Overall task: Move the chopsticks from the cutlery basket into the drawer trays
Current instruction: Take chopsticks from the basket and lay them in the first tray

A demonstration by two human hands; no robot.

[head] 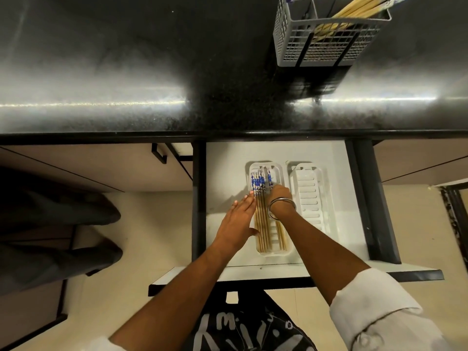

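Where the view begins, at the near edge: a white rolled sleeve (374, 307) on the right forearm, cut off by the frame. Beyond it, an open white drawer (225, 178) under the worktop's front edge. Two white trays side by side inside: left tray (278, 168) loaded, right tray (310, 196) bare and slotted. Left hand (239, 219) flat, fingers together, pressed along the left side of the chopsticks in the tray (263, 224). Right hand (279, 193), bangle (281, 207) at the wrist, bent over the sticks; grip hidden, cannot tell whether clamped or apart. Pale wooden shafts, blue-and-white patterned ends toward the far end, partly covered by both hands. Farther, at the dark worktop's (126, 72) far right: a grey mesh cutlery basket (324, 44), top cropped, holding more chopsticks (359, 8) leaning right.
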